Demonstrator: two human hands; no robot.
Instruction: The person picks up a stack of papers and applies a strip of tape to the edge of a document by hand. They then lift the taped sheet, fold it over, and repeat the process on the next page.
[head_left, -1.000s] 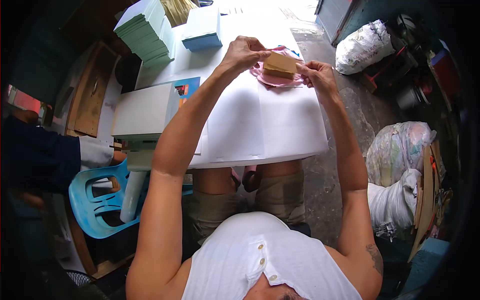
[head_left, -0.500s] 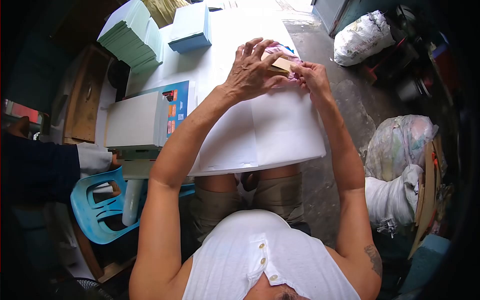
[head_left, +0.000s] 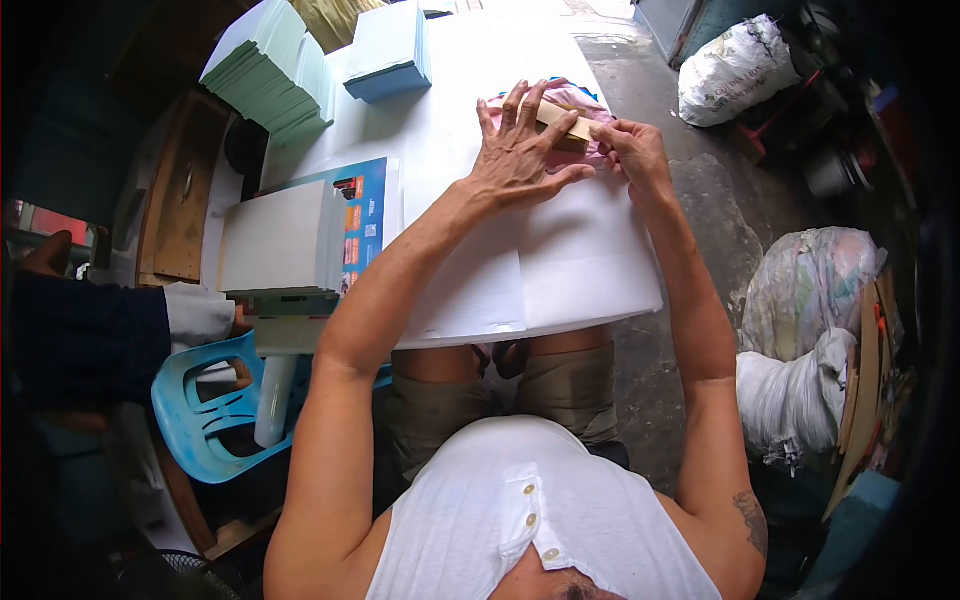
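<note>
My left hand (head_left: 525,155) is spread out at the far right of the table, its fingertips against a flat tan strip (head_left: 556,117). The thumb points toward my right hand (head_left: 638,155), whose fingers and thumb pinch the strip's right end. Below the strip shows a small brownish block (head_left: 574,145), partly hidden by my left fingers. A crumpled pink cloth (head_left: 592,103) with a bit of blue lies under and behind these pieces. White sheeting (head_left: 585,255) covers the table at my front.
Two paper stacks, one pale green (head_left: 270,70) and one pale blue (head_left: 388,55), stand at the back left. Nearer is a grey-white stack (head_left: 280,240) on a blue printed sheet (head_left: 368,205). A blue plastic chair (head_left: 190,405) and a seated person are at left; sacks (head_left: 735,75) lie on the right floor.
My left hand has come down flatter over the strip, its fingers spreading and thumb moving toward me. My right hand keeps its pinch at the strip's end. The view has shifted slightly.
</note>
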